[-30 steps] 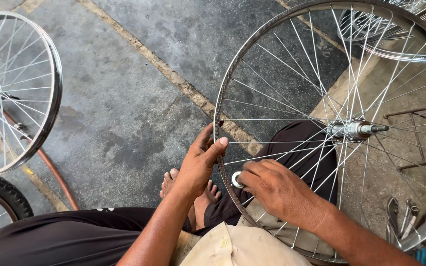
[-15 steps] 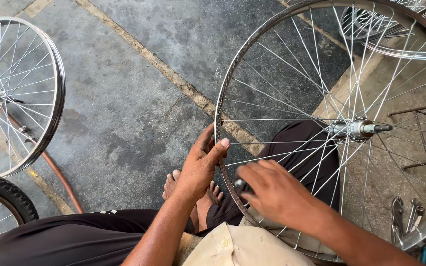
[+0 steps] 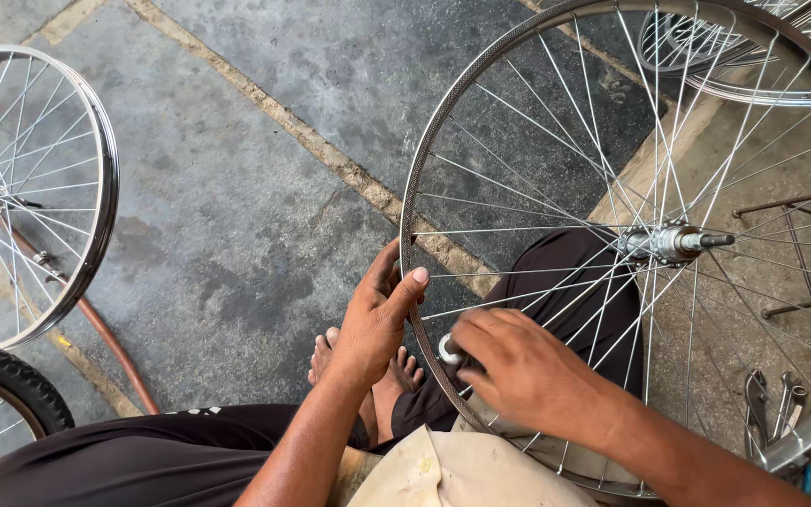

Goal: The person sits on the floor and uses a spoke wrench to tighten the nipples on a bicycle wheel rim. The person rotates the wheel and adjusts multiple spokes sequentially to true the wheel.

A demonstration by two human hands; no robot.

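left hand (image 3: 373, 324) is clasping the stiff, light silver spoked bicycle wheel's (image 3: 612, 122) rim at nine o'clock; right hand (image 3: 518, 371) is pinching a small round metal tool (image 3: 448, 349) at seven o'clock

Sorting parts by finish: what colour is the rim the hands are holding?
Shiny silver metal rim, clearest in the head view.

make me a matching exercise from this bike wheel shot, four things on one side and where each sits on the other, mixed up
Things:
1. left hand
2. right hand
3. hub axle
4. black tyre

Places:
A. bottom left corner
B. thumb on the big wheel's rim, outer side
C. centre of the big wheel
D. inside the rim, by a small silver tool

Pairs: 1-B, 2-D, 3-C, 4-A
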